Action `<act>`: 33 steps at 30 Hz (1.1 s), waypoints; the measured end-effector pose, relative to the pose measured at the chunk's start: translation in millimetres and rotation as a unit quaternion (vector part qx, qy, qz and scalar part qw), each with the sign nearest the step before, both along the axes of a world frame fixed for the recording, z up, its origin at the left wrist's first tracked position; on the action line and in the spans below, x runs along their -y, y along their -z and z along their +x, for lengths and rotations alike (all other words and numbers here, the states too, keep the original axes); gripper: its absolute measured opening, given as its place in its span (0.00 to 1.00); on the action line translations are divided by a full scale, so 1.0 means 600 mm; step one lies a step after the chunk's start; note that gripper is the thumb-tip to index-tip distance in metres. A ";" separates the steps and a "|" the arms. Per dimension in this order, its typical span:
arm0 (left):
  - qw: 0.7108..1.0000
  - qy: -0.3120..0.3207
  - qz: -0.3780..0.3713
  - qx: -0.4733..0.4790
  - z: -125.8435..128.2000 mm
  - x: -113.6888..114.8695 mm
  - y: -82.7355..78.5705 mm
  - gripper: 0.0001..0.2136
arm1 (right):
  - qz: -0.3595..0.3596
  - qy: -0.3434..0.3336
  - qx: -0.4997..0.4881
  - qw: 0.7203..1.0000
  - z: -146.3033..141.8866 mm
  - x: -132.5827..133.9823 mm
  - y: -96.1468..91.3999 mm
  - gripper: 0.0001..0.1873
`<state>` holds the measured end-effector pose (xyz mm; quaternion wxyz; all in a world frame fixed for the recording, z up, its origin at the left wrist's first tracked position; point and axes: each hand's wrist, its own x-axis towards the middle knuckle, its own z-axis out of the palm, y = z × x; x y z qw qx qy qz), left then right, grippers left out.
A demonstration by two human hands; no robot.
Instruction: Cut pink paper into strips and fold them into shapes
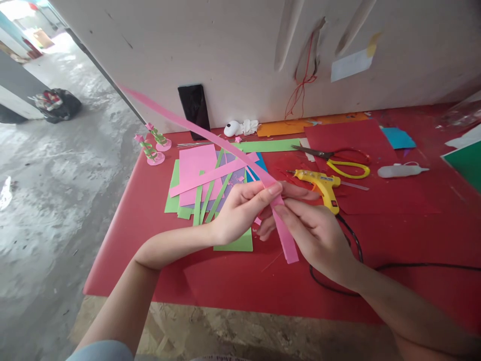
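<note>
A long pink paper strip runs from the upper left down to the middle of the table, held between both hands. My left hand pinches it between thumb and fingers. Close against it, my right hand grips the strip just below, and its short end hangs down past the fingers. Under and left of the hands lie pink sheets, another pink strip, narrow green strips and a green sheet. The yellow glue gun lies just beyond my right hand.
Scissors with yellow and red handles lie behind the glue gun, near a white bottle. A black cable crosses the right side. A phone leans on the wall. Two small pink-and-green paper ornaments stand at the left edge.
</note>
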<state>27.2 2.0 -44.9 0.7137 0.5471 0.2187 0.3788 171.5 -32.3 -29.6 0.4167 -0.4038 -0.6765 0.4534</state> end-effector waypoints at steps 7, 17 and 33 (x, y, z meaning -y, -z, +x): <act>1.000 -0.011 -0.014 0.009 0.004 -0.004 -0.001 0.19 | -0.016 0.012 0.007 1.000 0.003 0.001 0.000 0.18; 0.999 -0.051 -0.014 -0.008 0.005 0.002 -0.001 0.20 | 0.030 0.038 0.025 0.999 -0.004 0.002 0.008 0.15; 0.997 -0.054 0.005 -0.051 -0.003 0.002 -0.006 0.24 | 0.015 -0.002 0.026 1.000 -0.001 0.008 -0.002 0.18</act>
